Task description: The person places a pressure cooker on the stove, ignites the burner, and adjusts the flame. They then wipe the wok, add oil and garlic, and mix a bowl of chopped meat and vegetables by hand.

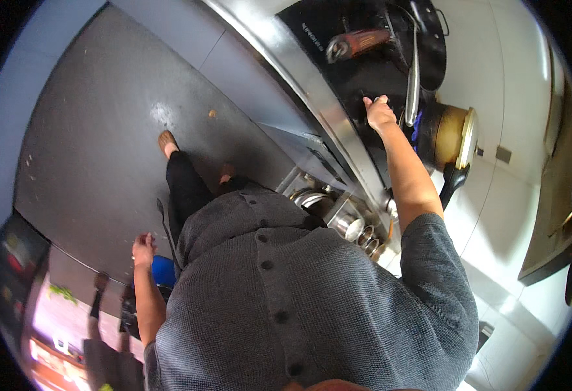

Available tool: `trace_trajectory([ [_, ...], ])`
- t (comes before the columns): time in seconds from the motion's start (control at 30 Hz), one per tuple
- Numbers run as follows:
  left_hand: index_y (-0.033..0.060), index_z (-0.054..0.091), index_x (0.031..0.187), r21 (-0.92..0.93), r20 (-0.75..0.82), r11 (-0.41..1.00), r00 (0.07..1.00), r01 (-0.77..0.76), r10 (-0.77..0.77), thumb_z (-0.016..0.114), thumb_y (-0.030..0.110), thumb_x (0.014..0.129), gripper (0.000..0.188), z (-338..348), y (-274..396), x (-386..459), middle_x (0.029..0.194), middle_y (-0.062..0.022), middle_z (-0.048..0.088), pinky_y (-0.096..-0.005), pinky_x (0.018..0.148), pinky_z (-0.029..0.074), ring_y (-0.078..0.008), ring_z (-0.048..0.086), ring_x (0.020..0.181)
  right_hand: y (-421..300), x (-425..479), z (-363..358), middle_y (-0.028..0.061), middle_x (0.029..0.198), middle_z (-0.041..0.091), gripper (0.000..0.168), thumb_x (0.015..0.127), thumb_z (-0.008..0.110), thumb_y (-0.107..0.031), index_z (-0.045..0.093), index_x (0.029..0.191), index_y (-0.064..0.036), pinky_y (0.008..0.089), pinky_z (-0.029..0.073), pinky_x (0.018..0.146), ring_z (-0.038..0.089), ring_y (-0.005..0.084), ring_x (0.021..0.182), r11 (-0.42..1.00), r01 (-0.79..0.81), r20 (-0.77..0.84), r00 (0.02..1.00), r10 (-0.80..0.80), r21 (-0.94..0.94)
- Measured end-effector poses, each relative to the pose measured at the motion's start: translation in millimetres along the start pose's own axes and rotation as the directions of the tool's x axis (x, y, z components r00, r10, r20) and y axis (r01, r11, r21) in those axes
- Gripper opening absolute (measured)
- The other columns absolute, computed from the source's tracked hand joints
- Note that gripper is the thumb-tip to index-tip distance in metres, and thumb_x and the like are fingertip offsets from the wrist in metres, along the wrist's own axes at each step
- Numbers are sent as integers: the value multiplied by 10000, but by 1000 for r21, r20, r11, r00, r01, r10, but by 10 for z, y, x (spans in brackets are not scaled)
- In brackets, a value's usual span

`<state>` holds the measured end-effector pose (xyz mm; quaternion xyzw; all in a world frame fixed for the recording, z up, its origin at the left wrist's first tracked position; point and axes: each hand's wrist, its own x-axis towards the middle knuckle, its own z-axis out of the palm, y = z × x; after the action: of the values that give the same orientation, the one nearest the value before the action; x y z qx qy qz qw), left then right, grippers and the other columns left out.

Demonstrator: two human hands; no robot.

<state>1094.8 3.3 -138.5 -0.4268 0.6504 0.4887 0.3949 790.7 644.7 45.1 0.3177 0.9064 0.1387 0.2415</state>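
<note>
My right hand (380, 112) is over the black glass hob (359, 88), thumb and finger near its surface; whether they grip a knob cannot be told. Beside it, a long metal handle (414, 78) crosses the edge of a black pan (432, 49). A stained pressure cooker (449, 134) with a black handle stands on the hob, a blue flame (417, 128) at its base. Farther along lies a red-and-dark elongated handle (364, 41), blurred. My left hand (143, 249) hangs low at my side, fingers loosely curled, holding nothing.
A metal counter edge (310, 93) runs along the hob. Below it, pull-out wire racks (337, 207) with steel vessels (349, 227) stand open near my body. A blue object (163, 270) is beside my left arm. Another person's legs (95, 303) show at lower left. White tiles (481, 205) line the wall.
</note>
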Motion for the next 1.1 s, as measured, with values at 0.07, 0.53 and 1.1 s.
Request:
trace_trajectory([
  [0.07,23,525,1051,-134,-2,991,1000,-10,10,509,184,904,219,481,-172,-4,861,-47,607,-233,602,454,-109,554,746,63,9,-3,275,1081,560,616,869,411,-524,333,1140,23,430,423,880,549,388,1020,992,115,-7,993,-116,-56],
  [0.53,88,542,1064,-424,-52,906,998,9,-34,478,231,922,211,2151,-1664,-636,827,6,578,-232,557,432,-85,502,611,242,12,-122,272,1009,578,572,867,485,-445,277,1126,21,421,474,804,569,393,958,704,474,19,836,-549,-529],
  [1.1,81,542,1035,-517,-50,855,995,52,-91,501,213,906,189,2366,-2116,-840,805,4,591,-232,523,407,-81,508,572,279,157,-69,216,1009,582,565,859,480,-476,311,1126,-7,393,504,746,616,327,889,606,420,-28,807,-590,-676],
])
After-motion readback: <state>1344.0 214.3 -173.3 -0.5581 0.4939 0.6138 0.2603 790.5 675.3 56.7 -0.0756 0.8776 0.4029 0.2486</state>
